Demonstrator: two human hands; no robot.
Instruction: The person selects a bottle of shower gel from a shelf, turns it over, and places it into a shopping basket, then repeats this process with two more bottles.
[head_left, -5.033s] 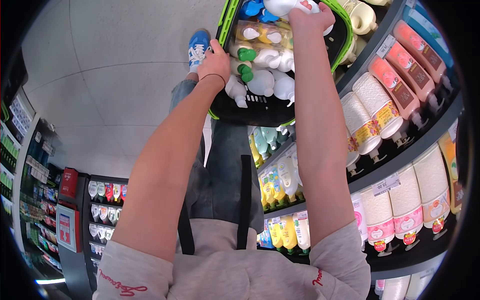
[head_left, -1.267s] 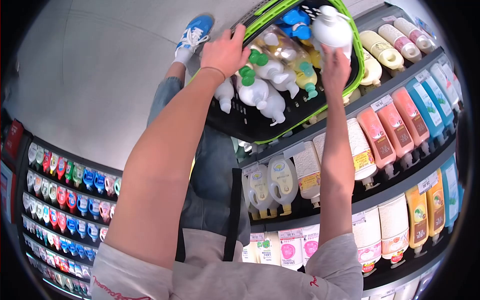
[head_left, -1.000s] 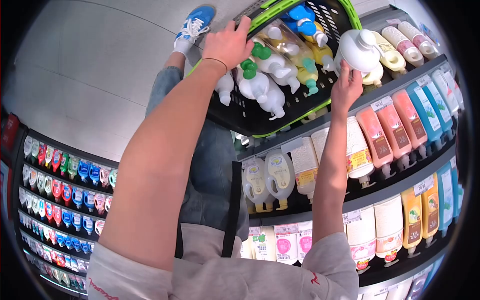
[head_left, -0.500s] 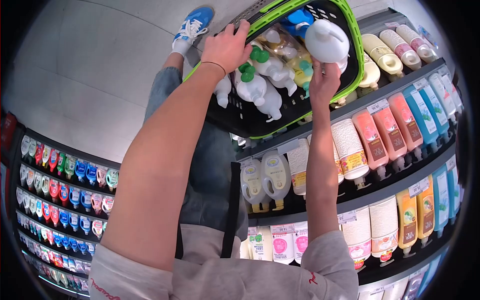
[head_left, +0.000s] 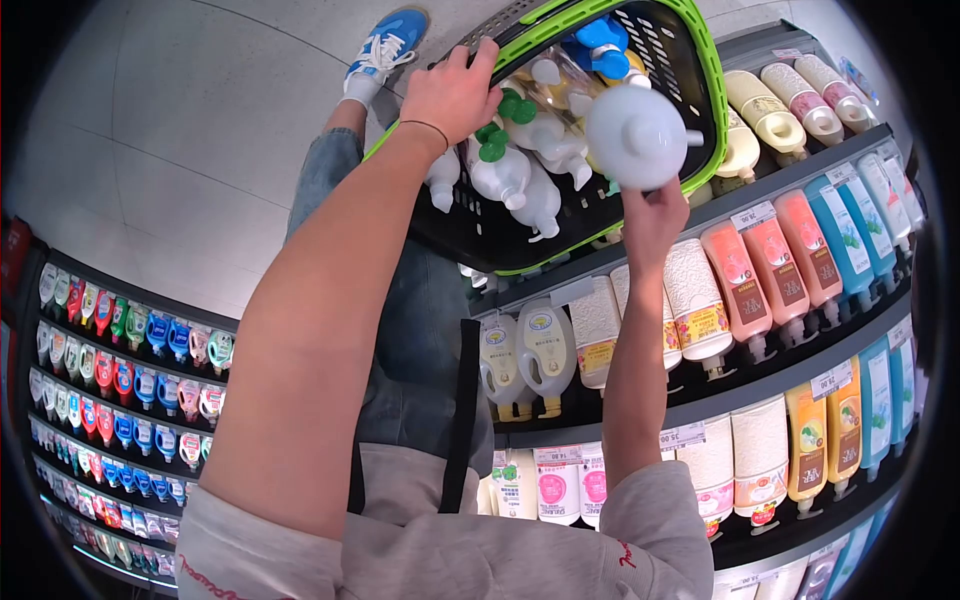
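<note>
while the left hand (head_left: 455, 95) is clenching around the near rim of the black, green-edged basket (head_left: 712, 90) at twelve o'clock in the view, the right hand (head_left: 652, 215) is grasping a round white pump bottle (head_left: 637, 135) from below, with its fingers closing on the bottle's underside. the bottle is sitting at one o'clock in the view, over the shelf-side part of the basket, and its rounded end with a small knob and side spout is facing the camera. whether it is touching the rim or the bottles beneath it, i cannot tell.

inside the basket, white bottles with green caps (head_left: 497, 150) are lying at nine o'clock of the held bottle, just beside the left hand. blue-capped bottles (head_left: 600, 35) are lying at eleven o'clock of it. a thin dark band (head_left: 425, 125) is circling the left wrist.

the basket is hanging just in front of a dark shelf (head_left: 830, 155). cream bottles (head_left: 775, 105) are standing there at two o'clock of the held bottle, and pink bottles (head_left: 750, 280) at five o'clock. a blue sneaker (head_left: 385, 50) is showing on the pale floor (head_left: 200, 120) at eleven o'clock in the view.
</note>
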